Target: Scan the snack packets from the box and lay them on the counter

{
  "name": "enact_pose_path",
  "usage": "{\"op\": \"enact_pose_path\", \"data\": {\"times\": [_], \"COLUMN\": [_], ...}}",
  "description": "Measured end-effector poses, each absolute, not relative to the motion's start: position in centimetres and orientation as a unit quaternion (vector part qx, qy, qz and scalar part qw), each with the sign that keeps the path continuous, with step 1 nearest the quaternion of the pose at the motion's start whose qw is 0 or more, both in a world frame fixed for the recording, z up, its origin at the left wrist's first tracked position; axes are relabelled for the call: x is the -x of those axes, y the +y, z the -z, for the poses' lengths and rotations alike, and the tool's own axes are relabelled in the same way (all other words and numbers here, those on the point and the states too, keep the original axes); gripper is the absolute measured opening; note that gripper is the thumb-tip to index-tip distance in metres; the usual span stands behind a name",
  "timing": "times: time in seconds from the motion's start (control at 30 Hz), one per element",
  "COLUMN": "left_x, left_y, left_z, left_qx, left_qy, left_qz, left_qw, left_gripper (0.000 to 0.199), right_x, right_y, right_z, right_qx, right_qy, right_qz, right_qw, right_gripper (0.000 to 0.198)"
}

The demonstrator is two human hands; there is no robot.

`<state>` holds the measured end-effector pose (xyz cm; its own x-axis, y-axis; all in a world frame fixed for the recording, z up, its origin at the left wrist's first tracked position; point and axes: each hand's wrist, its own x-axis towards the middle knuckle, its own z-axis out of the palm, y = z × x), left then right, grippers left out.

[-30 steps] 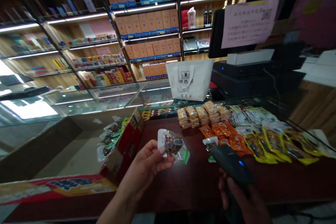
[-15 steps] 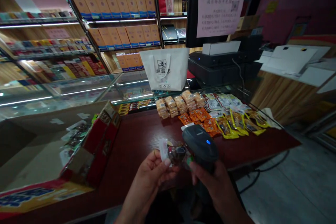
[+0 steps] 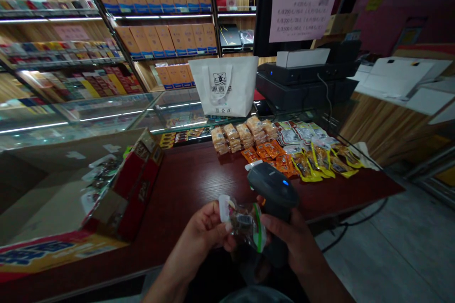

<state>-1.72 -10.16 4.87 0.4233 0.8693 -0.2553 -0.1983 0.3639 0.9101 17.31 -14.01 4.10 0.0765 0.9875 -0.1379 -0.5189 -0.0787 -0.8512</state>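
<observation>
Between my two hands is a small clear snack packet (image 3: 244, 221) with dark contents, a white end and a green-striped end. My left hand (image 3: 206, 232) is closed on its white end. My right hand (image 3: 293, 239) is wrapped round the handle of a black barcode scanner (image 3: 273, 187) with a blue light lit. The thumb of that hand lies at the packet's green-striped end; whether it grips the packet I cannot tell. Beyond the scanner lie orange packets (image 3: 268, 151), yellow packets (image 3: 316, 163) and stacked clear-wrapped snacks (image 3: 243, 135).
An open cardboard box (image 3: 53, 251) with similar dark packets (image 3: 101, 175) inside stands at the left on the dark red counter (image 3: 188, 175). At the back are a white bag (image 3: 225, 85), a glass case (image 3: 106, 111) and a monitor bearing a pink notice (image 3: 302, 7).
The packet has turned so that its green-striped end now shows toward my right hand. The scanner has shifted slightly right, and the view has tipped a little downward.
</observation>
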Motion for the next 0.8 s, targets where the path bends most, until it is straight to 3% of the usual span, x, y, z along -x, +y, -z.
{"op": "enact_pose_path", "data": {"times": [0.17,0.37,0.53,0.7,0.8], "left_x": [1.4,1.4,1.2,0.8,0.7], "left_y": [-10.3,-11.3,-12.6,-11.4,-10.5], "left_z": [-4.9,-5.6,-5.6,-4.8,-4.5], "left_qx": [-0.429,-0.439,-0.523,-0.412,-0.366], "left_qy": [0.414,0.472,0.491,0.485,0.498], "left_qz": [-0.364,-0.402,-0.409,-0.393,-0.404], "left_qw": [0.715,0.65,0.563,0.664,0.674], "left_gripper": [0.045,0.041,0.036,0.047,0.051], "right_x": [-17.2,-18.1,-17.9,-17.7,-18.2], "right_y": [-13.6,-12.7,-12.4,-12.4,-12.4], "right_z": [-3.1,-2.4,-2.4,-2.5,-2.6], "right_qx": [0.412,0.546,0.623,0.615,0.598], "right_qy": [-0.301,-0.428,-0.44,-0.466,-0.471], "right_qz": [-0.578,-0.401,-0.271,-0.264,-0.294], "right_qw": [0.636,0.598,0.587,0.578,0.578], "right_gripper": [0.035,0.025,0.033,0.026,0.032]}}
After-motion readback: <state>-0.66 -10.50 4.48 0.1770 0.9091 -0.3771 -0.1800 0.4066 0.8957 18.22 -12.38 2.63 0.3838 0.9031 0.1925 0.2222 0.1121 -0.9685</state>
